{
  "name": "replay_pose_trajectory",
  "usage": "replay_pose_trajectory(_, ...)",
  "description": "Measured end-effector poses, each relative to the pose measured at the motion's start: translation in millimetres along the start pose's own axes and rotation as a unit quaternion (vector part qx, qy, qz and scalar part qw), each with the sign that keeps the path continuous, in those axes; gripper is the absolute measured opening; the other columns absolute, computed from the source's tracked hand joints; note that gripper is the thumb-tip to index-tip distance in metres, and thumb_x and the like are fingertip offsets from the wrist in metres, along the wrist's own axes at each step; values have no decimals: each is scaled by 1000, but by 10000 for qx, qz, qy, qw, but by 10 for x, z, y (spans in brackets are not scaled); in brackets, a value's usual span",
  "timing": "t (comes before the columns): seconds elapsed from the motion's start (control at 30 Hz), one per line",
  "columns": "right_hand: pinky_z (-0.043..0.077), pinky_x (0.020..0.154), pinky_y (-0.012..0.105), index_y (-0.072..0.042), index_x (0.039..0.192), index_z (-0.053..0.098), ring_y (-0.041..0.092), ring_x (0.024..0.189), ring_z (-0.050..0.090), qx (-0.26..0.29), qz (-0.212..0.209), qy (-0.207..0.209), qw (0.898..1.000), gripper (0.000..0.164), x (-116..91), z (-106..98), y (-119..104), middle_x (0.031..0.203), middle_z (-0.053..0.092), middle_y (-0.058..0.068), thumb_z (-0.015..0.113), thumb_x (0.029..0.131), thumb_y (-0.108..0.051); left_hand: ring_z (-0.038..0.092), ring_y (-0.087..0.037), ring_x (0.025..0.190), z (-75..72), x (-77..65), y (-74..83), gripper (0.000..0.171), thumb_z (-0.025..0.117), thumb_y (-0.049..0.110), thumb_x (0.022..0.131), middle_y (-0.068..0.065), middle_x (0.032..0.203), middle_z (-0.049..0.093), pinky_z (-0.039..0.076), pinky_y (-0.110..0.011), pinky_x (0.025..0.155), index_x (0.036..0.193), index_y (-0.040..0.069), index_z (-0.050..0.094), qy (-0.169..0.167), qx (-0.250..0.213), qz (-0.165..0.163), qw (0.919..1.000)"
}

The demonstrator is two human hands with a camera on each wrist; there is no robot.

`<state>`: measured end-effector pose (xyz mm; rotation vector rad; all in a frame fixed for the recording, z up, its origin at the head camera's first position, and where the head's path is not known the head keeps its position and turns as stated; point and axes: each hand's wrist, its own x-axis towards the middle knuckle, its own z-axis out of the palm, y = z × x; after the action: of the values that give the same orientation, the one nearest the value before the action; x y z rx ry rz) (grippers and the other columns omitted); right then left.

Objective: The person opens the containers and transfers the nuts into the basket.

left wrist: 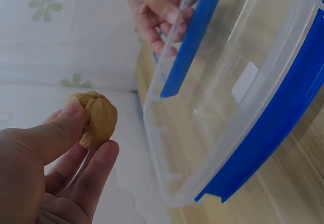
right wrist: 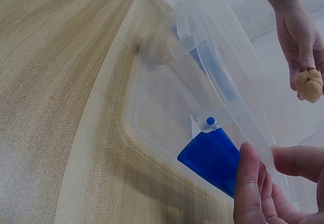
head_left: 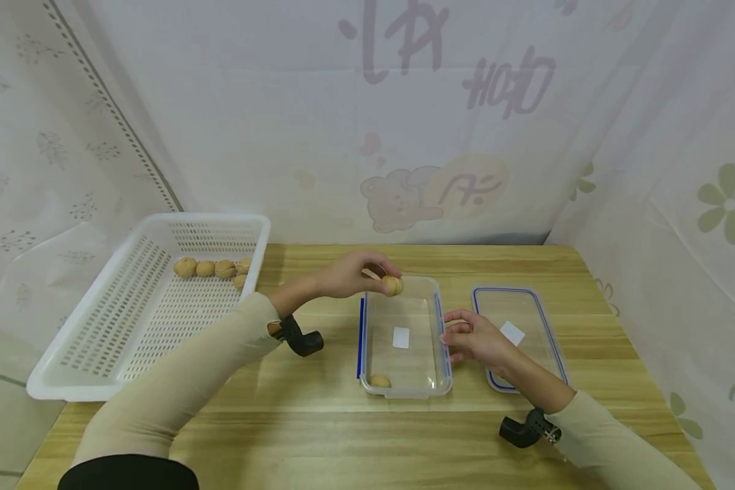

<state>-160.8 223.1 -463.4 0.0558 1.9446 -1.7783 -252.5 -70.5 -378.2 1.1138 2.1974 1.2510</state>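
My left hand (head_left: 356, 275) pinches a walnut (head_left: 393, 285) between thumb and fingers, above the far left part of a clear plastic box (head_left: 407, 393). In the left wrist view the same walnut (left wrist: 100, 120) shows its ridged seam at the fingertips. With thumb and fingers my right hand (head_left: 474, 340) grips the box's right wall, near a blue side latch (right wrist: 212, 155) seen in the right wrist view. Another walnut (head_left: 380, 381) lies inside the box at its near left corner. A white label (head_left: 401, 337) shows on the box's bottom.
A white perforated basket (head_left: 153, 320) stands at the left with several walnuts (head_left: 185, 267) along its far right side. To the right of the box lies a clear lid (head_left: 514, 299) with a blue seal, partly behind my right forearm. A printed curtain (head_left: 318, 136) hangs behind the wooden table (head_left: 318, 442).
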Motion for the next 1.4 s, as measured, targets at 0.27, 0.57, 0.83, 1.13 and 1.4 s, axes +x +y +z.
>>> replay_pose_trajectory(0.27, 62, 70, 32, 6, 135, 44, 17, 83, 66, 43, -25, 4, 10000, 44, 10, -9, -7, 96, 63, 5, 65, 96, 2, 66, -32, 112, -229, -172, -36, 29, 72, -4, 91, -20, 123, 68, 54, -41, 97, 120, -7, 68, 636, 58, 90, 9979)
replay_pose_trajectory(0.57, 62, 71, 32, 6, 135, 44, 17, 83, 66, 49, -66, -24, 10000, 45, 19, 4, -8, 96, 63, 5, 66, 96, 2, 64, -31, 118, -491, -443, 38, 31, 70, 1, 95, -16, 131, 64, 55, -38, 95, 126, -1, 67, 1137, 193, -483, 9922)
replay_pose_trajectory(0.83, 62, 70, 32, 6, 134, 44, 17, 82, 66, 15, -105, -37, 9999, 44, 30, 9, -18, 94, 63, 5, 65, 96, 2, 62, -30, 121, -770, -772, 20, 32, 68, 6, 98, -16, 132, 63, 54, -24, 91, 130, 0, 65, 1664, 142, -795, 9827)
replay_pose_trajectory(1.13, 62, 72, 33, 6, 136, 43, 18, 84, 66, -23, -28, 34, 10000, 46, 17, 4, -9, 98, 63, 7, 65, 96, 2, 62, -14, 117, -995, -1124, -16, 34, 66, 12, 100, -14, 135, 62, 52, -19, 91, 133, 2, 63, 2228, 203, -965, 9699)
replay_pose_trajectory(1.4, 62, 72, 32, 6, 136, 44, 19, 84, 67, -8, 26, 93, 10000, 46, 14, 3, 11, 100, 64, 8, 65, 96, 2, 62, -2, 111, -1093, -1451, -87, 38, 67, 19, 101, -4, 132, 65, 49, -16, 91, 136, 5, 61, 2637, 252, -1448, 9534)
